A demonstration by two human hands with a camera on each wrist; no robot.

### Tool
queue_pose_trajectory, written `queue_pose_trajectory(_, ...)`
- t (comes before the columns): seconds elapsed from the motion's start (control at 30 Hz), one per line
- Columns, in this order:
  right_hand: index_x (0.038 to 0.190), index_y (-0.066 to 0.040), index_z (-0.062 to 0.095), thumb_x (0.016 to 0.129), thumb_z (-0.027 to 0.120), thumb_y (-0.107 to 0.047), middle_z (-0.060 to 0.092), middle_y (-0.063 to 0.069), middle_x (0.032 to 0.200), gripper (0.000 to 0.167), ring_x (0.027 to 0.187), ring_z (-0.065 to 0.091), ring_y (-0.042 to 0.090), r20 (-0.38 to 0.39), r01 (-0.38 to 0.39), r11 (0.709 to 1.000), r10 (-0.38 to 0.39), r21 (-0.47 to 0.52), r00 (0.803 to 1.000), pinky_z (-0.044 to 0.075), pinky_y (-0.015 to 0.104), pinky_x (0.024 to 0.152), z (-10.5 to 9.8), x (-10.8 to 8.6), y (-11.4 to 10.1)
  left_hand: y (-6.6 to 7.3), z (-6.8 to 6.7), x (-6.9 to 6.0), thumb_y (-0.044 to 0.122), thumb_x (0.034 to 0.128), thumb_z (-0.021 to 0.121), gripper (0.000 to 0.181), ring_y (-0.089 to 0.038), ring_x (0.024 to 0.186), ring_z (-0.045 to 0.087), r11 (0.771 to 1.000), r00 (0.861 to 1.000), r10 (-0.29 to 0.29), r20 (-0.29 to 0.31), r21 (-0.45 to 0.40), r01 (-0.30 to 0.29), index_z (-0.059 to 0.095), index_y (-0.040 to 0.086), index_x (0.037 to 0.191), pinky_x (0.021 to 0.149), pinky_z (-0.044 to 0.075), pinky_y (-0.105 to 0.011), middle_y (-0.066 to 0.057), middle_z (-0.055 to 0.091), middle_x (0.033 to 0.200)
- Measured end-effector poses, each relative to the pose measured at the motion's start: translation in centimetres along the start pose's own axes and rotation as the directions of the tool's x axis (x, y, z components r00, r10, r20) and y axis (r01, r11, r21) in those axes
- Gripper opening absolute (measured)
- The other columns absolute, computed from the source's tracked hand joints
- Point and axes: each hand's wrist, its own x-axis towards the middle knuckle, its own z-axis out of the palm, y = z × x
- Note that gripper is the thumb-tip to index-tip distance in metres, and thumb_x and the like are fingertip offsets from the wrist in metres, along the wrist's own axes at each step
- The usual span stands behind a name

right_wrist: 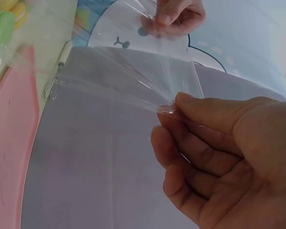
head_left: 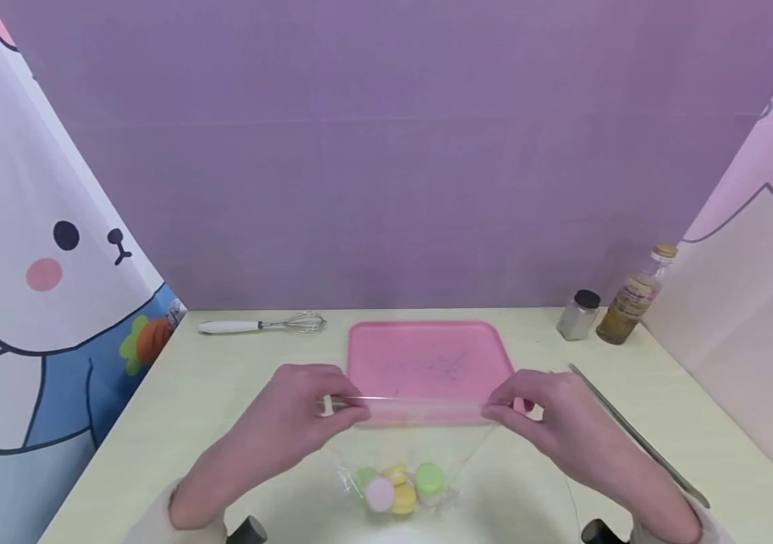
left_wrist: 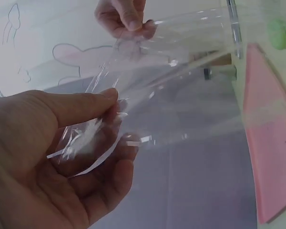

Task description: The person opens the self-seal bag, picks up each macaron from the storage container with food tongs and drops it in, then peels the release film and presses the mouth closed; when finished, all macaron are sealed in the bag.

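A clear plastic bag (head_left: pixel 420 446) hangs upright over the table, with several toy-like macarons (head_left: pixel 429 478) in green, yellow and pale purple at its bottom. My left hand (head_left: pixel 294 412) pinches the bag's upper left edge between thumb and fingers. At the upper right edge, my right hand (head_left: pixel 559 415) pinches the film the same way, and the top is stretched between the two. The left wrist view has the left thumb (left_wrist: pixel 88 106) pressing the film against the fingers. Crinkled film also gathers under the right thumb (right_wrist: pixel 205 112) in the right wrist view.
Behind the bag lies a pink tray (head_left: pixel 427 355). A whisk (head_left: pixel 264 325) with a white handle is at the back left. At the back right stand a black-capped jar (head_left: pixel 578 316) and a corked bottle (head_left: pixel 634 298). A long metal rod (head_left: pixel 638 434) lies beside the right arm.
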Motion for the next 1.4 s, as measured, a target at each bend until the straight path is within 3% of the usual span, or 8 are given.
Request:
queue_pose_trajectory(0.17, 0.087, -0.031, 0.074, 0.086, 0.082, -0.018, 0.06, -0.029, 0.077, 0.015, 0.068, 0.052, -0.006, -0.005, -0.022, 0.999, 0.022, -0.035, 1.0, 0.039, 0.017, 0.066, -0.3, -0.4, 0.3, -1.0, -1.2, -1.1, 0.021, 0.0883, 0.081, 0.003, 0.001, 0.066, 0.059, 0.999, 0.999, -0.029, -0.024, -0.041, 0.028, 0.08, 0.022, 0.091, 0.061, 0.054, -0.022, 0.022, 0.066, 0.076)
queue_pose_trajectory(0.37, 0.087, -0.031, 0.074, 0.084, 0.082, -0.013, 0.061, -0.027, 0.078, 0.02, 0.068, 0.052, -0.004, -0.01, -0.052, 0.999, 0.052, -0.017, 0.999, 0.041, 0.017, 0.059, -0.3, -0.7, 0.5, -1.4, -2.2, -2.1, 0.024, 0.091, 0.078, 0.008, -0.001, 0.074, 0.065, 0.983, 0.986, -0.163, 0.021, -0.085, 0.164, 0.082, 0.024, 0.098, 0.064, 0.054, -0.024, 0.021, 0.072, 0.085)
queue_pose_trajectory(0.57, 0.087, -0.031, 0.074, 0.085, 0.082, -0.011, 0.063, -0.024, 0.077, 0.022, 0.068, 0.053, -0.001, -0.031, -0.101, 0.994, 0.102, 0.031, 0.994, 0.042, 0.017, 0.057, 0.1, -1.1, 0.6, -1.8, -1.9, -2.6, 0.022, 0.0959, 0.072, 0.013, -0.005, 0.082, 0.068, 0.975, 0.983, -0.171, 0.06, -0.135, 0.178, 0.079, 0.024, 0.106, 0.071, 0.057, -0.027, 0.019, 0.073, 0.093)
queue_pose_trajectory(0.8, 0.1, -0.032, 0.073, 0.085, 0.084, -0.017, 0.068, -0.021, 0.084, 0.023, 0.072, 0.058, 0.003, 0.0, -0.171, 0.973, 0.173, 0.156, 0.985, 0.049, 0.024, 0.066, 1.5, -2.6, 0.7, -2.5, -0.1, -4.0, 0.041, 0.094, 0.072, 0.027, -0.007, 0.088, 0.067, 0.942, 0.969, -0.235, 0.074, -0.226, 0.246, 0.072, 0.026, 0.117, 0.082, 0.057, -0.03, 0.018, 0.071, 0.098)
queue_pose_trajectory(1.0, 0.096, -0.029, 0.069, 0.088, 0.081, -0.02, 0.07, -0.013, 0.097, 0.017, 0.077, 0.063, 0.004, 0.119, -0.16, 0.944, 0.131, 0.29, 0.984, 0.051, 0.023, 0.062, 4.3, -4.1, 2.0, -4.4, 2.5, -5.5, 0.035, 0.0899, 0.078, 0.025, -0.012, 0.094, 0.067, 0.927, 0.979, -0.186, 0.087, -0.313, 0.204, 0.072, 0.025, 0.112, 0.086, 0.056, -0.032, 0.011, 0.072, 0.102)
queue_pose_trajectory(1.1, 0.096, -0.024, 0.071, 0.089, 0.08, -0.019, 0.071, -0.009, 0.098, 0.012, 0.078, 0.064, 0.004, 0.177, -0.181, 0.927, 0.128, 0.329, 0.976, 0.052, 0.023, 0.061, 5.9, -4.7, 2.8, -5.5, 3.9, -6.0, 0.03, 0.0901, 0.078, 0.023, -0.013, 0.094, 0.068, 0.907, 0.975, -0.188, 0.122, -0.36, 0.22, 0.072, 0.02, 0.11, 0.084, 0.057, -0.032, 0.003, 0.073, 0.104)
queue_pose_trajectory(1.23, 0.093, -0.021, 0.075, 0.09, 0.078, -0.017, 0.072, -0.011, 0.092, 0.006, 0.078, 0.065, 0.003, 0.23, -0.233, 0.912, 0.16, 0.336, 0.96, 0.052, 0.023, 0.062, 7.3, -5.0, 3.2, -6.7, 5.3, -6.6, 0.023, 0.0918, 0.077, 0.019, -0.012, 0.091, 0.071, 0.877, 0.967, -0.192, 0.166, -0.414, 0.245, 0.074, 0.012, 0.107, 0.083, 0.058, -0.031, -0.002, 0.074, 0.103)
queue_pose_trajectory(1.4, 0.09, -0.024, 0.076, 0.09, 0.077, -0.014, 0.07, -0.018, 0.084, 0.01, 0.075, 0.063, 0.002, 0.207, -0.232, 0.921, 0.173, 0.314, 0.963, 0.052, 0.023, 0.062, 7.8, -5.1, 3.4, -7.1, 6.1, -7.1, 0.025, 0.0944, 0.074, 0.013, -0.01, 0.093, 0.071, 0.869, 0.957, -0.242, 0.157, -0.404, 0.286, 0.078, 0.014, 0.099, 0.084, 0.058, -0.027, 0.005, 0.075, 0.099)
